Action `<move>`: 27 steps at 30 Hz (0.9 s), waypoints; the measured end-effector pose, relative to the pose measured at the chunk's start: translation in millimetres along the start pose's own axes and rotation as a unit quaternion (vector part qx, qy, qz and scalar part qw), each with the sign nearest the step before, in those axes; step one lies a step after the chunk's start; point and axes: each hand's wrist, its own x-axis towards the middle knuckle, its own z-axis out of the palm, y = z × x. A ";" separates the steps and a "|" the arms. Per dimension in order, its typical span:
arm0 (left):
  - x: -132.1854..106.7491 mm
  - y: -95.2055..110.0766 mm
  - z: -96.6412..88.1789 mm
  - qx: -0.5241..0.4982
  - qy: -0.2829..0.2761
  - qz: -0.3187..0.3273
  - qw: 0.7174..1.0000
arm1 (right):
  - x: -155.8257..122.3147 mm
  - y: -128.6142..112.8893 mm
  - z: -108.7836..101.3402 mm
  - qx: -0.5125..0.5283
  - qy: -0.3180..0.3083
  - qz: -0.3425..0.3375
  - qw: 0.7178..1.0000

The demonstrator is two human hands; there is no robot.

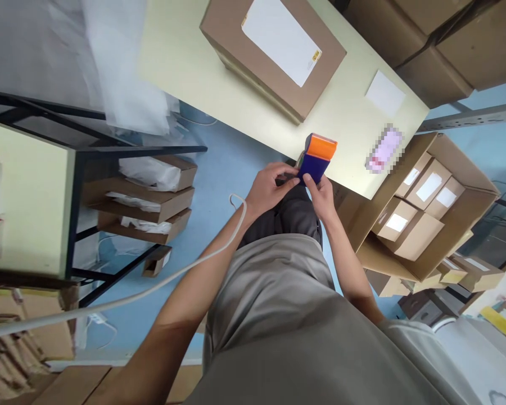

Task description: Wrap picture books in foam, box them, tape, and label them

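Observation:
Both hands meet just in front of my body at the near edge of a pale table (185, 62). My right hand (321, 197) and my left hand (271, 187) are closed together on a small blue device with an orange top (316, 157), fingers pinching its lower end. The device stands tilted, orange end toward the table. A white cable (160, 281) runs along my left forearm to the wrist.
A sealed cardboard box with a white label (274, 50) lies on the table, with a white paper slip (385, 93) to its right. An open carton of small labelled boxes (421, 208) stands on the floor at right. At left, a black-framed shelf (147, 191) holds flat cartons.

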 end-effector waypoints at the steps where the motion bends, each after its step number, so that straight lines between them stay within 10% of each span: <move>1: 0.5 -1.8 -4.0 -0.009 0.012 0.001 1.000 | -1.6 2.5 -3.4 -0.043 0.001 -0.022 0.999; 8: 10.8 14.6 -29.8 -0.043 0.020 0.060 0.997 | -6.9 19.5 -38.0 -0.343 -0.063 -0.184 0.919; 16: 3.0 50.2 -42.4 0.102 -0.026 0.132 0.986 | -9.1 6.0 -63.9 -0.450 -0.090 -0.287 0.841; 27: -8.1 46.8 -43.9 0.226 0.041 0.216 0.949 | -6.3 -8.3 -63.0 -0.482 -0.087 -0.277 0.827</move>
